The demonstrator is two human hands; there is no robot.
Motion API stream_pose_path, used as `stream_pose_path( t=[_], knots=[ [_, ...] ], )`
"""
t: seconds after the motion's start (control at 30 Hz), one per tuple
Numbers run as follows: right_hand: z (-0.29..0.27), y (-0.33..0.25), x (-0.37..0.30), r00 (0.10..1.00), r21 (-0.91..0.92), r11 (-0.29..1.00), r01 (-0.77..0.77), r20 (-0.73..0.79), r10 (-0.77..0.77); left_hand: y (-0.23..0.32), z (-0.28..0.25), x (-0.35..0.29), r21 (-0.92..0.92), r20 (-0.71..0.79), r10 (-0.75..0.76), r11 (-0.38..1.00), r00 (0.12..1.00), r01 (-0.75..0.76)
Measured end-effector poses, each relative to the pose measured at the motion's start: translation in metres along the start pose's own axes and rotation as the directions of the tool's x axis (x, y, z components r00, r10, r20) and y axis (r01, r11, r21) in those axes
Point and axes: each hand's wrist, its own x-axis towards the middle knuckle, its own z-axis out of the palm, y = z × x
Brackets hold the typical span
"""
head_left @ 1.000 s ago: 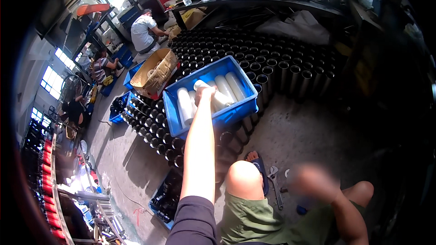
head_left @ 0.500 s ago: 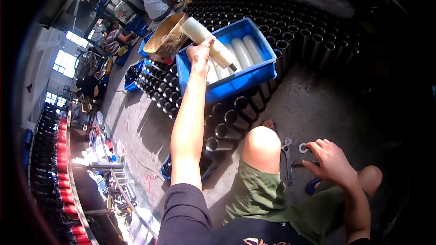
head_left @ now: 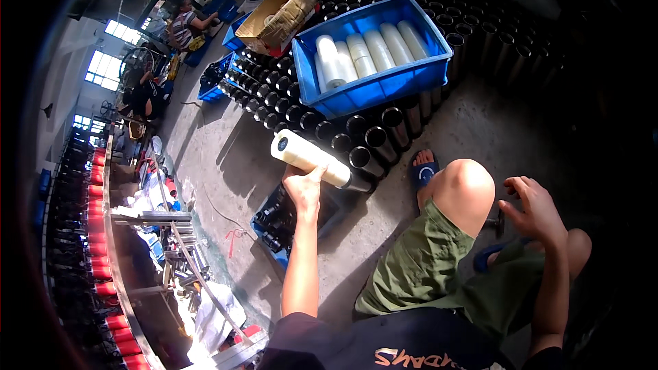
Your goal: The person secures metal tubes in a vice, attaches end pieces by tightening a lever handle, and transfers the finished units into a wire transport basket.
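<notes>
My left hand (head_left: 301,188) is wrapped round a cream-white cylinder (head_left: 301,151) with a dark hole in its near-left end. The cylinder is held tilted in the air, in front of the rows of black tubes (head_left: 377,138). Beyond it, a blue crate (head_left: 387,93) rests on the tubes and holds several similar white cylinders (head_left: 379,50). Over by my right knee, my right hand (head_left: 538,212) hangs with its fingers apart and nothing in it. A dark tool (head_left: 496,223), partly hidden, is just below that hand.
An open cardboard box (head_left: 277,27) stands left of the crate. Beneath my left forearm is a blue bin (head_left: 277,253) of black parts. At far left runs a rack of red and black pieces (head_left: 101,233). Two people work at the back left.
My left hand has brought the cylinder away from above the crate, down and nearer to me. The view has shifted; the wrench and the pale ring on the floor no longer show.
</notes>
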Motion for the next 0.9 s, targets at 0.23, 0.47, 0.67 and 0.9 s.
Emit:
stream_pose_path(
  t=[0.23, 0.47, 0.67, 0.9],
  knots=[
    [0.0, 0.013, -0.01, 0.991, 0.006, 0.995, -0.096, -0.095, 0.097, -0.044, -0.006, -0.02, 0.257, -0.016, 0.067, 0.965, 0.998, -0.061],
    [0.003, 0.023, -0.012, 0.989, 0.004, 0.995, -0.099, -0.109, 0.098, -0.049, -0.002, -0.026, 0.277, -0.009, 0.106, 0.956, 0.994, -0.099],
    [-0.001, 0.024, -0.013, 0.989, -0.003, 0.993, -0.118, -0.084, 0.118, -0.058, 0.0, -0.048, 0.32, 0.098, 0.042, 0.945, 0.994, -0.071],
    [0.007, 0.021, -0.016, 0.969, -0.002, 0.971, -0.239, -0.065, 0.238, -0.088, -0.023, -0.061, 0.144, 0.146, -0.004, 0.989, 0.989, -0.017]
  ],
)
